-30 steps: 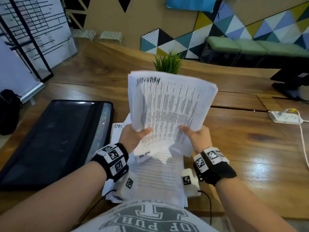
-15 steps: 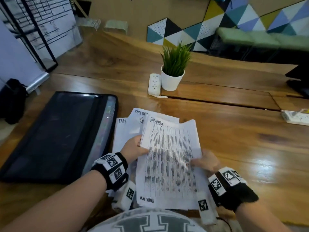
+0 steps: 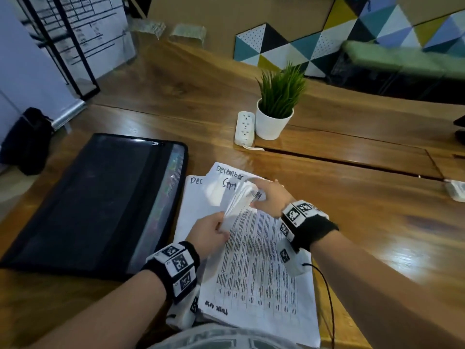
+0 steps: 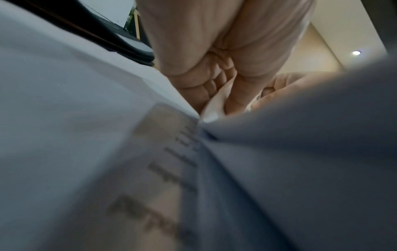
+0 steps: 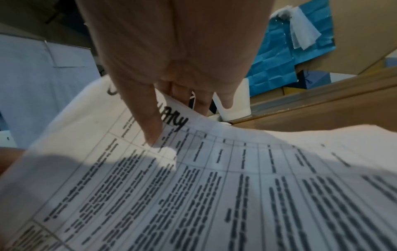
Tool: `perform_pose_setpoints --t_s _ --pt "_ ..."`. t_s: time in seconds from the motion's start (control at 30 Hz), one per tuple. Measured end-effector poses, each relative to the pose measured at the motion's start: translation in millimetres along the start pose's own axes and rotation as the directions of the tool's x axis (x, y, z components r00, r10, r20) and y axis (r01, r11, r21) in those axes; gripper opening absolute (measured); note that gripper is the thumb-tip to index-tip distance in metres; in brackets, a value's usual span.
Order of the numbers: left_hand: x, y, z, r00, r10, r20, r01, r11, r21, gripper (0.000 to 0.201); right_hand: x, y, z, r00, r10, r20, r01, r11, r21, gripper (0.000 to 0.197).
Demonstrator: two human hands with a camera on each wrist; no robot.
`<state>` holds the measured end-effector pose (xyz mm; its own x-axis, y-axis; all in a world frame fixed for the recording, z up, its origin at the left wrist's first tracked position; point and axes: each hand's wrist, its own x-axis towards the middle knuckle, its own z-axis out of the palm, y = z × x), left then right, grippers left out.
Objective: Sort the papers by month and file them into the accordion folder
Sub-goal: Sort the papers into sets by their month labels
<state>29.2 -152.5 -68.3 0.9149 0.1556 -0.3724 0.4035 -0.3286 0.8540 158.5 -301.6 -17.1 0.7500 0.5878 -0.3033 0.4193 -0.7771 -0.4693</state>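
A stack of printed table sheets [image 3: 259, 273] headed "January" lies on the wooden table in front of me, on top of loose papers [image 3: 229, 172] marked "December" and "Sept". My left hand [image 3: 222, 224] pinches the stack's left edge, where several sheets fan upward. In the left wrist view its fingers [image 4: 214, 76] curl round a paper edge [image 4: 210, 108]. My right hand [image 3: 256, 195] holds the top edge. In the right wrist view its thumb [image 5: 150, 122] presses on the January sheet [image 5: 214, 186] with the fingers behind it. The black accordion folder [image 3: 88, 202] lies flat to the left.
A potted plant [image 3: 275, 114] and a white power strip [image 3: 245, 127] stand beyond the papers. Another white power strip [image 3: 455, 190] sits at the right edge. A black bag [image 3: 27, 139] is on the floor at left. A thin cable [image 3: 327, 293] runs from my right wrist.
The January stack came down from upright in the air to flat on the pile. My right hand moved from its lower edge to its top edge, and sheets now fan up at the left.
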Motion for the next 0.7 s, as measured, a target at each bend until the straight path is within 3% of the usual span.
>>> perform_pose_setpoints --t_s 0.1,0.17,0.2,0.27,0.33,0.4,0.47,0.53,0.6,0.7 --pt "-4 -5 -4 0.999 0.033 0.01 -0.033 0.998 0.062 0.028 -9 7 7 0.996 -0.003 -0.085 0.012 0.994 0.113 0.027" --pt "-4 -4 -11 0.998 0.045 0.052 -0.05 0.993 0.105 0.01 -19 10 14 0.994 -0.05 -0.102 0.058 0.995 0.086 0.019" --pt "-4 -3 -15 0.996 0.044 0.077 -0.051 0.995 0.085 0.018 -24 11 18 0.993 -0.071 -0.093 0.077 0.995 0.062 0.017" --pt "2 0 -23 0.998 0.025 0.051 -0.023 0.999 -0.036 0.035 -30 12 26 0.99 -0.086 -0.11 0.09 0.995 0.03 0.019" --pt "14 3 -31 0.995 -0.005 -0.098 -0.001 0.998 -0.069 0.031 -32 15 33 0.985 -0.085 -0.153 0.091 0.995 0.033 0.024" --pt "28 3 -36 0.976 -0.015 -0.219 0.026 0.999 0.046 0.018 -33 16 39 0.982 -0.068 -0.178 0.076 0.996 0.041 0.03" --pt "40 4 -38 0.972 -0.04 -0.231 0.076 0.986 0.147 0.012 -35 16 44 0.978 -0.032 -0.208 0.048 0.997 0.069 0.033" --pt "47 3 -34 0.972 -0.059 -0.226 0.111 0.968 0.225 0.027 -38 15 47 0.971 -0.008 -0.24 0.034 0.994 0.104 0.034" --pt "50 4 -33 0.968 -0.07 -0.241 0.126 0.966 0.226 0.009 -41 17 49 0.964 -0.011 -0.267 0.049 0.989 0.138 0.037" --pt "51 3 -33 0.959 -0.054 -0.279 0.096 0.986 0.138 0.009 -45 18 49 0.969 -0.006 -0.248 0.04 0.991 0.129 0.034"
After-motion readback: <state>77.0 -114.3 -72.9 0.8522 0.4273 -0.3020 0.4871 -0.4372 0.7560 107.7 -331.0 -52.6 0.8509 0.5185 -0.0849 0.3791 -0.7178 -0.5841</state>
